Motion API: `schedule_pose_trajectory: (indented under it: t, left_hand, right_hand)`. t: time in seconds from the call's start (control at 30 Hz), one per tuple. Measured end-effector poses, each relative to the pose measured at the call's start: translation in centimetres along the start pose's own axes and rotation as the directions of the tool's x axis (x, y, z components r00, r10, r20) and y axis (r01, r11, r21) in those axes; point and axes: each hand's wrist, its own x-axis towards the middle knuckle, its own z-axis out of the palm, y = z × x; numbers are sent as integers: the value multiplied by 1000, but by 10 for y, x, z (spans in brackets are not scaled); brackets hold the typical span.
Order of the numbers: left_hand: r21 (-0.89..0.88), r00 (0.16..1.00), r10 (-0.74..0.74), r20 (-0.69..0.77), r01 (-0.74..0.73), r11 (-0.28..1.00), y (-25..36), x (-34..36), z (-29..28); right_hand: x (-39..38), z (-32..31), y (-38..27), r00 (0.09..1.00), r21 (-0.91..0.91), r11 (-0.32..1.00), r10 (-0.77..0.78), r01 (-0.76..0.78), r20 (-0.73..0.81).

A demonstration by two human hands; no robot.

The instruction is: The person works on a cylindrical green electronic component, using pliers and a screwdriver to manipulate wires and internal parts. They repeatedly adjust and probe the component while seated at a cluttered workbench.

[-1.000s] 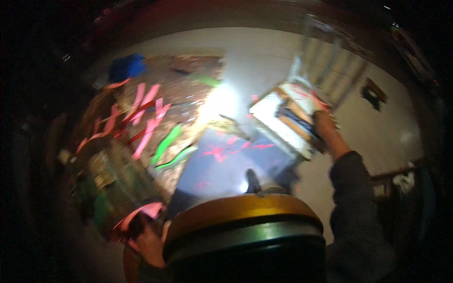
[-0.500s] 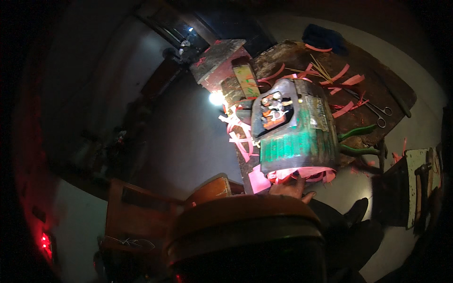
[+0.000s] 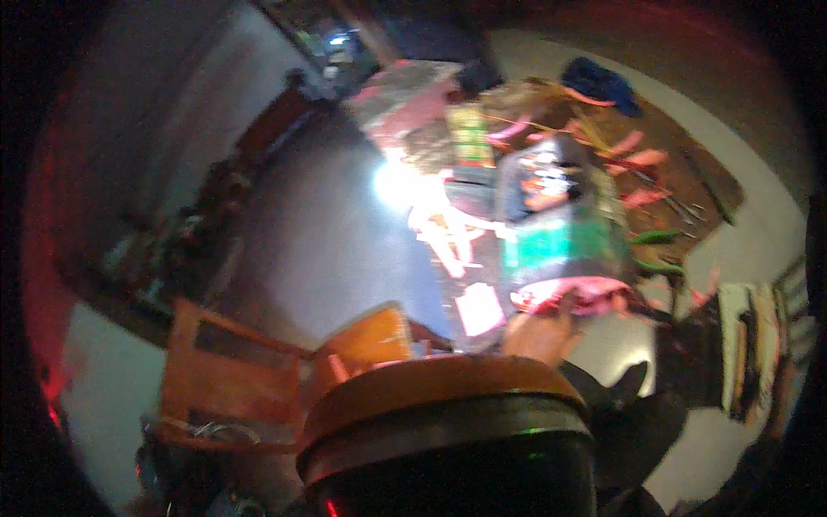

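Observation:
My left hand [image 3: 541,336] is at the near end of a worn, ribbed green-and-dark container [image 3: 558,246], its fingers against the pink strips [image 3: 568,291] bunched there, apparently gripping it. A dark recess on its top holds small mixed items [image 3: 547,177]. The container lies on a worn brown board [image 3: 698,181] strewn with pink strips, thin sticks, scissors [image 3: 680,211] and green-handled tools [image 3: 655,237]. A bright light glares beside white-looking strips left of the container. The orange-rimmed dark gear in the foreground hides part of my arm. My right hand is not in view. Motion blurs details.
A wooden chair [image 3: 228,375] stands at lower left. A pinkish worn block [image 3: 388,99] and blue cloth [image 3: 594,82] lie toward the back. A stool-like piece with pale slats [image 3: 736,345] is at the right. Grey floor [image 3: 319,224] spreads left of the board.
The view has swung left since a second ago, so the board and container moved from left to right of centre. My right hand left the view. Lately the scene has shifted only slightly.

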Motion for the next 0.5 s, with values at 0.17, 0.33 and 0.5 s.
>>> schedule_pose_trajectory:
  t: [0.17, 0.33, 0.5]
  left_hand:
    - [-2, 989, 106, -103, -107, 994, 2, -5, -6]
    - [2, 988, 132, -75, -133, 991, 5, -7, -20]
    - [-63, 974, 174, -144, -185, 981, 3, -8, -23]
  right_hand:
    - [-66, 9, -137, 979, 20, 979, -204, 205, -21]
    - [-239, -46, -352, 889, 29, 934, -348, 356, 298]
    - [-332, -47, -466, 643, -40, 814, -427, 580, 636]
